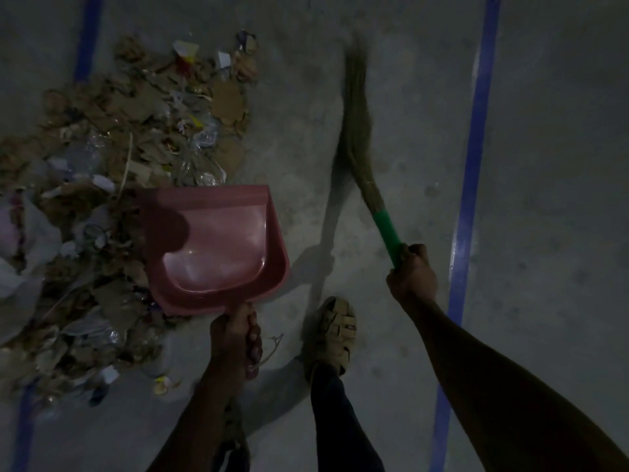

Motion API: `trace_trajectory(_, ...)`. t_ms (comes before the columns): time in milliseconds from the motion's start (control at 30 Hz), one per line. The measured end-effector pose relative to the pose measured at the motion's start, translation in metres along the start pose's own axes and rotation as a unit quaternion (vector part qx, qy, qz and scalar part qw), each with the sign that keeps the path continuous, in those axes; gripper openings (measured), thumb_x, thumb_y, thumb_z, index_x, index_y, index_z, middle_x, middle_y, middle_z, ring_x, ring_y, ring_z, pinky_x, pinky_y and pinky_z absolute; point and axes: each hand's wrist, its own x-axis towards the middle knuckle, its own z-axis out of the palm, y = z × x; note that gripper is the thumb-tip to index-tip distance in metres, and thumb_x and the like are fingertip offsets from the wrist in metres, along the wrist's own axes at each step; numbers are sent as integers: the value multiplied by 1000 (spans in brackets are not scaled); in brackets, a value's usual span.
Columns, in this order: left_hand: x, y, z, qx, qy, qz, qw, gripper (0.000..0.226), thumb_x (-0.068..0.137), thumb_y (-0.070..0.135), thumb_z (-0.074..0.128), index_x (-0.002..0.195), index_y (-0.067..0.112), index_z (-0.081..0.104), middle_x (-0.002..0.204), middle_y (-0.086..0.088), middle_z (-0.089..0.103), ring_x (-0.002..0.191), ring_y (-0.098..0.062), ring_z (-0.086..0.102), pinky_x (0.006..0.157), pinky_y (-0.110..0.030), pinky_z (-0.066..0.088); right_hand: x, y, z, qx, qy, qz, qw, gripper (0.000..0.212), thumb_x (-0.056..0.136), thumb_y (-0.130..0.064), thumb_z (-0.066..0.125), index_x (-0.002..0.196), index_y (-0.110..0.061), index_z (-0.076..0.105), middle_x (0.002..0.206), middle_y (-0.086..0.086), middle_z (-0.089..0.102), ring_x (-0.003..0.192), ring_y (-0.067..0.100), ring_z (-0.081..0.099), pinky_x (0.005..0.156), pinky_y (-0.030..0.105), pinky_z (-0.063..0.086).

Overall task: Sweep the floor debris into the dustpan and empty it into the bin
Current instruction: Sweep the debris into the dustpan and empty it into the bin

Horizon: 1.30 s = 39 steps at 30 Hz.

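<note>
Debris pile [112, 172] blocked left side w/ dustpan [218, 247] at its edge, bare floor [296, 137] open btwn pile & broom [357, 131], foot [335, 330] below.

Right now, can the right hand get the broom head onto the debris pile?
Probably yes. The right hand grips the broom, its head off right of the debris pile; bare floor lies between them.

One head-worn wide-angle view looks steeply down at the floor [544, 165] from standing height, both forearms reaching in from the bottom edge.
</note>
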Motion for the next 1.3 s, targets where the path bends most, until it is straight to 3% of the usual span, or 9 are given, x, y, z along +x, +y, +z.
trace_trajectory(133, -13, 16, 28, 16, 10, -15, 1000, 31, 97, 23, 50, 68, 14, 49, 47, -2, 37, 29, -14, 31, 49, -16, 26, 4, 0, -19, -23, -70, -80, 994, 57, 84, -12, 67, 139, -17, 53, 135, 1, 47, 95, 29, 64, 70, 24, 43)
trace_trajectory(267, -23, 40, 61, 22, -1, -10, 1000, 27, 92, 23, 51, 66, 15, 49, 47, -1, 36, 29, -14, 29, 52, -19, 25, 7, 8, -45, -57, -100, -146, 983, 62, 83, -16, 70, 142, -22, 52, 137, -3, 47, 99, 23, 63, 76, 27, 51)
trace_trajectory(433, -8, 74, 92, -1, -4, 24, 1000, 30, 94, 24, 52, 66, 15, 47, 46, -1, 35, 28, -14, 27, 41, -13, 23, 35, 17, -65, 10, -22, -127, 992, 61, 74, -13, 70, 134, -13, 59, 127, 4, 55, 83, 30, 67, 64, 35, 55)
trace_trajectory(533, 11, 96, 102, -6, 0, 40, 999, 31, 93, 26, 55, 64, 15, 48, 45, -1, 35, 29, -15, 26, 39, -13, 24, 64, 14, -76, 39, 20, -100, 994, 63, 73, -4, 71, 134, -11, 57, 124, 5, 54, 76, 20, 63, 57, 25, 45)
trace_trajectory(600, 23, 111, 108, -3, -7, 39, 999, 30, 92, 29, 55, 65, 16, 49, 46, -1, 35, 29, -15, 26, 41, -13, 25, 87, 6, -85, 38, 54, -73, 995, 60, 75, -4, 71, 133, -10, 57, 123, 7, 53, 80, 24, 63, 58, 23, 36)
trace_trajectory(700, 42, 127, 116, 0, -13, 30, 999, 30, 94, 28, 53, 66, 17, 49, 47, 0, 36, 29, -13, 26, 39, -12, 24, 127, -11, -96, 35, 86, -32, 995, 58, 79, -8, 70, 135, -10, 55, 126, 8, 51, 91, 33, 62, 65, 28, 38)
trace_trajectory(933, 70, 162, 136, 6, 13, -36, 999, 34, 95, 32, 54, 62, 21, 48, 46, 3, 37, 30, -13, 30, 50, -14, 25, 215, -78, -101, -12, 35, -16, 999, 47, 83, -9, 62, 129, -15, 54, 125, 7, 45, 83, 35, 63, 73, 47, 56)
trace_trajectory(1100, 86, 194, 148, -35, 6, -32, 999, 32, 95, 23, 56, 65, 15, 48, 47, -3, 38, 32, -14, 30, 44, -16, 24, 248, -134, -89, 0, 15, -16, 1000, 53, 82, -9, 63, 134, -14, 52, 126, 6, 44, 81, 28, 58, 66, 37, 51)
trace_trajectory(1300, 119, 230, 161, -35, 11, -19, 999, 36, 100, 21, 53, 66, 10, 51, 45, -5, 39, 29, -14, 33, 39, -16, 28, 297, -180, -98, -25, 1, -38, 999, 58, 80, -5, 70, 132, -14, 46, 118, 5, 54, 79, 27, 62, 66, 41, 58)
